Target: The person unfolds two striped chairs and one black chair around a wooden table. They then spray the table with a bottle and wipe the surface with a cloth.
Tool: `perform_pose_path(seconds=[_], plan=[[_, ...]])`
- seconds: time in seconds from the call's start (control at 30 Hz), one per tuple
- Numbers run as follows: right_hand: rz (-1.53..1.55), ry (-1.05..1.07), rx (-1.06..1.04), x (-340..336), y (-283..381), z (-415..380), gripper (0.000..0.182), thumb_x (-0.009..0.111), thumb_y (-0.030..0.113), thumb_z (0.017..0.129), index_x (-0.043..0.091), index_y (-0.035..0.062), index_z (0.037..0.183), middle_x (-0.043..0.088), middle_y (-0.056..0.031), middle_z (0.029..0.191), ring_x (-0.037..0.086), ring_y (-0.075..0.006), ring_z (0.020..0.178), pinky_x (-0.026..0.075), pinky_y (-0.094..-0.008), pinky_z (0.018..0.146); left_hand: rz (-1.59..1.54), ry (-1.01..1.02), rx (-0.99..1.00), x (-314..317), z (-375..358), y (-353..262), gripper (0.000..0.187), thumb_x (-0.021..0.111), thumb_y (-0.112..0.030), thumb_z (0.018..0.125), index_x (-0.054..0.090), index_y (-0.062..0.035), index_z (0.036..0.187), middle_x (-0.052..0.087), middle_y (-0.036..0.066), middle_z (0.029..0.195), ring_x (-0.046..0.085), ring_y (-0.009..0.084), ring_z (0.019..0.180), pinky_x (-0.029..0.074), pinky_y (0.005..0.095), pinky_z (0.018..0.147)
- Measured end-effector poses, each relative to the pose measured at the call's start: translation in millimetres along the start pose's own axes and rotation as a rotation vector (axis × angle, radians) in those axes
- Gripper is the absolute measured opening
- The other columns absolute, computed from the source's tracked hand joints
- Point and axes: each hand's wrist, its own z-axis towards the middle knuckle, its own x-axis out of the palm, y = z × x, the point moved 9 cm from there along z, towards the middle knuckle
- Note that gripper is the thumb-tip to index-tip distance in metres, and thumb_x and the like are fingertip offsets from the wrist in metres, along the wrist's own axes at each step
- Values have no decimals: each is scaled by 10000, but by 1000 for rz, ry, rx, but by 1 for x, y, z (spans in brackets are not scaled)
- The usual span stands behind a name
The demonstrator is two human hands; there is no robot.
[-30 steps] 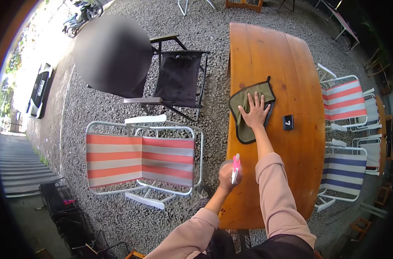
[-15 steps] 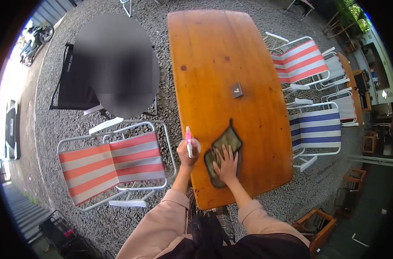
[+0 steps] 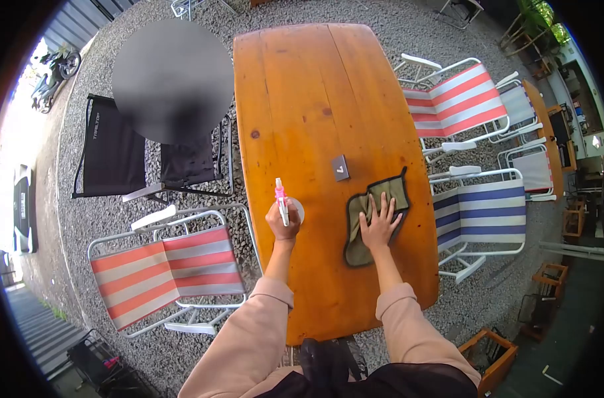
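My left hand [image 3: 283,222] is wrapped round a spray bottle [image 3: 281,194] with a pink and white nozzle, over the left side of the wooden table [image 3: 302,278]. Most of the bottle is hidden below its head and my fingers. Flat on an olive-green cloth [image 3: 360,247] with dark edging lies my right hand [image 3: 379,225], its fingers spread. The cloth is rumpled, and one corner with a small loop points to the far right. Just beyond the cloth, a small dark number sign [image 3: 340,168] marked 7 rests on the tabletop.
Striped folding chairs flank the table: a red-and-white one [image 3: 166,268] at left, another red-and-white one [image 3: 458,99] and a blue-and-white one [image 3: 484,212] at right. A black folding chair [image 3: 113,149] stands further left, partly behind a blurred patch. Gravel [image 3: 375,335] covers the ground.
My right hand and the cloth have moved right and further up the tabletop. The spray bottle stays in my left hand. The view has shifted, so the table appears lower and further left.
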Motion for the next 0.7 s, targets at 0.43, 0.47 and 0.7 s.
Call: perform_pose_path(seconds=[0.43, 0.47, 0.7], plan=[[-13, -100, -211, 3, 14, 217, 527, 399, 489, 832, 326, 308, 1321, 166, -17, 1428, 86, -319, 1316, 61, -633, 973, -51, -155, -78, 9, 11, 4, 259, 440, -146, 774, 575, 70, 817, 516, 67, 515, 570, 199, 551, 483, 312, 590], [-10, -109, -210, 1, 15, 234, 531, 403, 491, 830, 323, 309, 1322, 172, -16, 1426, 92, -317, 1315, 61, -630, 976, -12, -141, -11, 11, 13, 0, 271, 435, -152, 773, 566, 82, 817, 509, 68, 507, 568, 206, 553, 489, 321, 624], [-62, -104, -254, 3, 15, 321, 573, 378, 552, 822, 281, 323, 1338, 157, -7, 1430, 98, -296, 1317, 81, -640, 976, 7, -201, -109, 9, 11, 0, 284, 433, -163, 775, 555, 91, 810, 524, 80, 523, 567, 188, 551, 491, 316, 590]])
